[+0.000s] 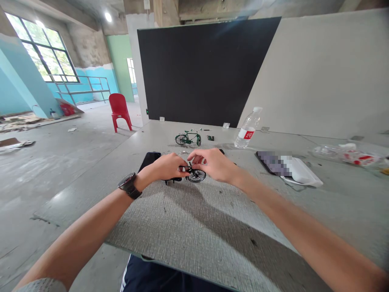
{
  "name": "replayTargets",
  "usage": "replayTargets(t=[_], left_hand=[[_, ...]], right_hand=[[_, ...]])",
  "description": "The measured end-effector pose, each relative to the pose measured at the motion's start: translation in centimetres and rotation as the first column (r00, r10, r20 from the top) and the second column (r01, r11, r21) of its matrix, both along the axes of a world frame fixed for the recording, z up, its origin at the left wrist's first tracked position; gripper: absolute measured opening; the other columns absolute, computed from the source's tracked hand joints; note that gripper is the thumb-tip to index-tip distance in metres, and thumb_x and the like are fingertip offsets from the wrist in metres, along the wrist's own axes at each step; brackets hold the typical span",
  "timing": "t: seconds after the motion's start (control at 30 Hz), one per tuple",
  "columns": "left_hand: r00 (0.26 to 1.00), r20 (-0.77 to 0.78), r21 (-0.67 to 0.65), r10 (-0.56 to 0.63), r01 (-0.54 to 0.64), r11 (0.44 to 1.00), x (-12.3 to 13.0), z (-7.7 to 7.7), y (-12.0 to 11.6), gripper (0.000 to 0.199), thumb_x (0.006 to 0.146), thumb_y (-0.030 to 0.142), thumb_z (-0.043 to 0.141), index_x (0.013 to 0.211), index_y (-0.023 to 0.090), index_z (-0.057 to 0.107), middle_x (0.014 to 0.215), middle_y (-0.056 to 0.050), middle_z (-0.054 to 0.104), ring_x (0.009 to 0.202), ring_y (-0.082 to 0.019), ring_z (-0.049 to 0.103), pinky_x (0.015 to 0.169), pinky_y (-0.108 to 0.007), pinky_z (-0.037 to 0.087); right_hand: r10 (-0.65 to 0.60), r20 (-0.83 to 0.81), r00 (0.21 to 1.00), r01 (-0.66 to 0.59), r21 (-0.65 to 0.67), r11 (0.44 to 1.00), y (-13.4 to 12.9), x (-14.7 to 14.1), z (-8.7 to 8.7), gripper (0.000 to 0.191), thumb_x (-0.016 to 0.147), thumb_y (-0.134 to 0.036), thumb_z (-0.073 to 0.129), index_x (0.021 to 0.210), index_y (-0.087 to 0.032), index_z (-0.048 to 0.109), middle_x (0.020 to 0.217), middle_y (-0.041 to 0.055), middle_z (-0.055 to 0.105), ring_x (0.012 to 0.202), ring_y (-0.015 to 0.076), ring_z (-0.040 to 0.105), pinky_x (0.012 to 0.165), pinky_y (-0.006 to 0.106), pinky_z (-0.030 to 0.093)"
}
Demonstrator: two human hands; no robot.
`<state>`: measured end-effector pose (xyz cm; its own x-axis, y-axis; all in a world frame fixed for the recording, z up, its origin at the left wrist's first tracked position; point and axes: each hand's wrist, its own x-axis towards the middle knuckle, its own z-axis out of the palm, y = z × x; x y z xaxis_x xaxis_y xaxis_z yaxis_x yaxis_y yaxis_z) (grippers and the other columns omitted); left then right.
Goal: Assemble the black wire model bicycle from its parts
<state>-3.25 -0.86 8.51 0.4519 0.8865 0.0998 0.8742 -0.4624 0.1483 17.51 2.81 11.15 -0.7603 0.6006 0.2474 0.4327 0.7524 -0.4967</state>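
Note:
A small black model bicycle [196, 175] is between my hands, just above or on the grey table; I cannot tell which. My left hand [169, 165], with a black watch on its wrist, closes its fingers round the frame and hides much of the bike. One spoked wheel shows plainly on the right. At the handlebar end, my right hand [212, 164] pinches with thumb and fingers; whether it grips the handlebar or a tiny part is hidden. Behind them a green model bicycle [188, 138] stands upright on the table.
A dark phone [150, 159] lies beside my left hand. A clear bottle [248, 129] stands at the back right, near another phone [272, 163] and a white packet [304, 172]. Crumpled plastic packaging [355, 155] lies far right. A black panel [206, 73] rises behind the table.

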Motion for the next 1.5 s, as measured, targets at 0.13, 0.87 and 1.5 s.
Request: replayTargets(t=[0.13,0.87,1.5], left_hand=[[1.0,-0.016,0.012,-0.011,0.011,1.0,-0.2,-0.1,0.1,0.034,0.094,0.049,0.059,0.09,0.02,0.075,0.078,-0.006,0.071,0.068,-0.016,0.061,0.058,-0.026,0.036],[1.0,0.006,-0.003,-0.015,0.015,1.0,-0.2,-0.1,0.0,0.037,0.096,0.05,0.055,0.088,0.02,0.075,0.075,-0.006,0.071,0.066,-0.016,0.061,0.058,-0.026,0.035],[0.992,0.094,0.071,-0.087,0.08,0.994,-0.3,-0.3,-0.2,0.044,0.106,0.047,0.032,0.113,0.02,0.067,0.085,-0.005,0.072,0.068,-0.016,0.062,0.057,-0.026,0.037]], right_hand=[[0.0,-0.037,0.999,-0.001,-0.02,1.0,0.1,0.0,-0.4,0.02,0.083,-0.017,0.062,0.098,-0.024,0.072,0.085,0.0011,0.076,0.08,0.0182,0.07,0.075,0.034,0.053],[-0.204,-0.109,0.973,0.231,0.472,0.851,-4.4,1.6,-8.0,0.076,0.1,-0.032,0.049,0.161,-0.034,0.004,0.159,0.0148,0.033,0.144,0.0359,0.036,0.109,0.06,0.043],[-0.211,-0.118,0.97,0.24,0.386,0.891,-4.2,1.1,-10.2,0.078,0.097,-0.028,0.054,0.16,-0.039,0.009,0.15,0.0129,0.041,0.135,0.0358,0.045,0.102,0.058,0.051]])
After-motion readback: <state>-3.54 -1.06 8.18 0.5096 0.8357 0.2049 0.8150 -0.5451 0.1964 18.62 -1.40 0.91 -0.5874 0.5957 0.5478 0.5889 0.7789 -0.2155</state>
